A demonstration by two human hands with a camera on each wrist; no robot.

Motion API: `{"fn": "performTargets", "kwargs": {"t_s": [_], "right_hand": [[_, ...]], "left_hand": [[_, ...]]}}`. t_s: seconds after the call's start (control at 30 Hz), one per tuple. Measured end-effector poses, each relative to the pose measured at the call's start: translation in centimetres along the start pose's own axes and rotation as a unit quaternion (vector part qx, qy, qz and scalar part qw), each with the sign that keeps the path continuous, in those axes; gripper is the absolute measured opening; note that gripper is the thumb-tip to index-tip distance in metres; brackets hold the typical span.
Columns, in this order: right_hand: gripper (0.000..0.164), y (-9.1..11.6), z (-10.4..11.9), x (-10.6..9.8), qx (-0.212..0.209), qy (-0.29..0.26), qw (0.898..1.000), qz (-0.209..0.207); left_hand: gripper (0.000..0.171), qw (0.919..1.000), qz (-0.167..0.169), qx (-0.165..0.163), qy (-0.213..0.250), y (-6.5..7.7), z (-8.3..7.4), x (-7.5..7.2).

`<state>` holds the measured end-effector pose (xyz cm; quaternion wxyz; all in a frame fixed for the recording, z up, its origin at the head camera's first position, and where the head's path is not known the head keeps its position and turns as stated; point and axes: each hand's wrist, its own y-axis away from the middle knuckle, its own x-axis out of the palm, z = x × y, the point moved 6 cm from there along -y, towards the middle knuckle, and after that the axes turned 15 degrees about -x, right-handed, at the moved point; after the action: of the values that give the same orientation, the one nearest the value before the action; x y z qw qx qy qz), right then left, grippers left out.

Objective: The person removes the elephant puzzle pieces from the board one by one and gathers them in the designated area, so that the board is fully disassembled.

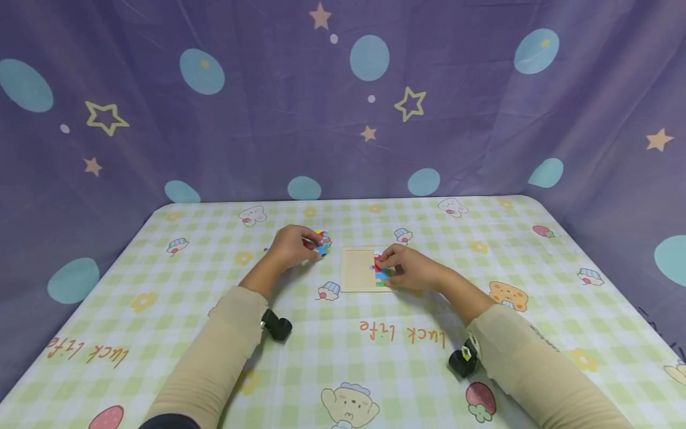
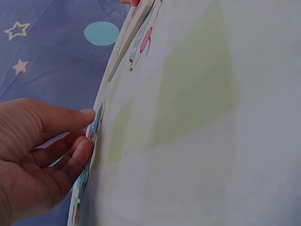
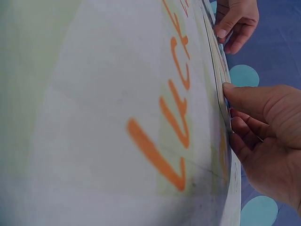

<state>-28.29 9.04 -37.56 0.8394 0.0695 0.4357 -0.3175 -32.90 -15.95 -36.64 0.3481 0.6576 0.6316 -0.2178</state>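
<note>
Left of the tray, my left hand [image 1: 293, 245] pinches a colourful jigsaw piece [image 1: 324, 246] lying low over the cloth, thumb and fingertips at its edges. The left wrist view has this hand [image 2: 47, 150] side-on, with thin blue pieces [image 2: 83, 181] under its fingers. A shallow wooden puzzle tray [image 1: 358, 271] lies flat at the middle. My right hand [image 1: 414, 268] holds a red and blue jigsaw piece [image 1: 382, 275] at the tray's right side, fingers curled over it. In the right wrist view the thumb [image 3: 240, 96] is against the tray's edge. My right hand hides the tray's right end.
A green-and-white checked cloth [image 1: 300, 369] with printed cartoons covers the table. A small bit of another coloured piece [image 1: 266, 249] shows left of my left hand. Purple curtain [image 1: 278, 119] hangs behind the far edge. Black wrist cameras [image 1: 277, 325] sit on both sleeves.
</note>
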Motion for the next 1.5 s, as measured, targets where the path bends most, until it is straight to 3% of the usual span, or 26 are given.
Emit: {"fn": "performTargets", "kwargs": {"t_s": [0.2,0.4,0.57,1.0,1.23,1.5], "right_hand": [[0.045,0.0,0.0,0.0,0.000,-0.002,1.000,0.001],[0.045,0.0,0.1,-0.1,0.002,-0.001,1.000,0.003],[0.045,0.0,0.1,-0.1,0.003,0.001,1.000,0.004],[0.042,0.1,0.3,-0.2,0.006,0.042,0.999,-0.001],[0.039,0.0,0.6,-0.1,-0.003,0.052,0.999,0.001],[0.038,0.1,0.8,0.0,0.006,0.055,0.998,-0.003]], "left_hand": [[0.037,0.9979,0.028,-0.011,0.057,0.2,0.3,0.1],[0.040,0.9903,0.051,-0.023,0.127,0.5,0.2,0.2],[0.040,0.9855,0.060,-0.017,0.158,0.8,-0.2,0.4],[0.040,0.9796,0.096,0.026,0.175,2.6,-2.9,2.0],[0.039,0.9805,0.116,0.044,0.152,2.7,-4.2,3.3],[0.036,0.9840,0.134,0.015,0.116,2.6,-5.2,4.4]]}}
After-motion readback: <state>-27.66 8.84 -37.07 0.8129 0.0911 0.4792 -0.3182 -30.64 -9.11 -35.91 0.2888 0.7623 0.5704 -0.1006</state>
